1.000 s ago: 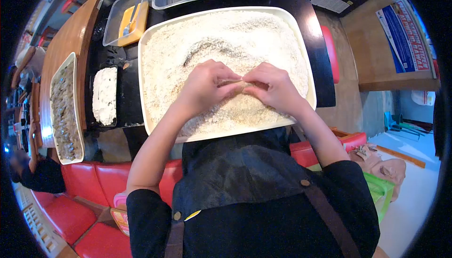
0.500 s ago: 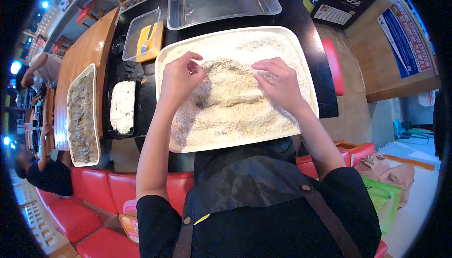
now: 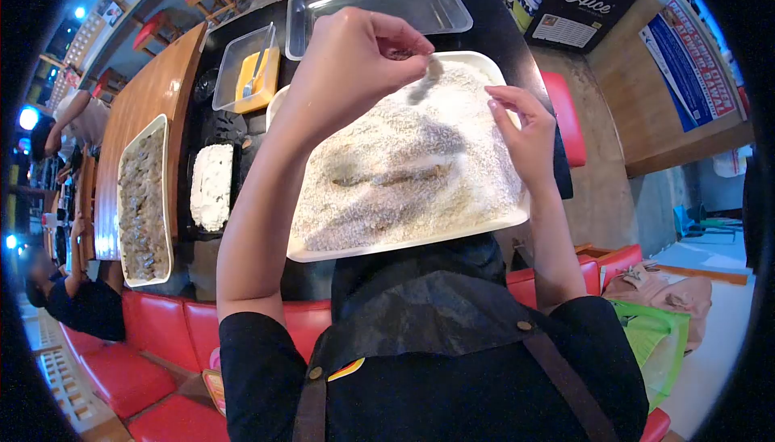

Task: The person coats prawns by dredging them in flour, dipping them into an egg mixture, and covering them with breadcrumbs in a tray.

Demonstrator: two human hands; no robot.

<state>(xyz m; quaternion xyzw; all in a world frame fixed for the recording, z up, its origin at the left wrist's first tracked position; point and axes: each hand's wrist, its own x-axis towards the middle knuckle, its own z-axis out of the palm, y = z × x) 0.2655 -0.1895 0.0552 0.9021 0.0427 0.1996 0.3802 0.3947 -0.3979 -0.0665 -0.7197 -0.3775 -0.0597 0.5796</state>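
Observation:
A large cream tray holds a wide bed of pale, crumbly coating. In its middle lies a long narrow darker strip, partly covered by the crumbs. My left hand is raised over the tray's far side, thumb and fingers pinched together. A greyish patch shows just below those fingertips; whether it is a held piece or a shadow I cannot tell. Over the tray's right side, my right hand has thumb and fingers apart, with nothing visible between them.
Beyond stands a clear rectangular tray. To its left, a clear plastic box contains yellow material and a utensil. A black container of white powder and a long tray of wet greyish pieces sit farther left. Other people are at the left edge.
My left hand has risen and moved right and away from me. My right hand has shifted right, toward the tray's edge. The heaped crumbs are flatter, exposing the dark strip.

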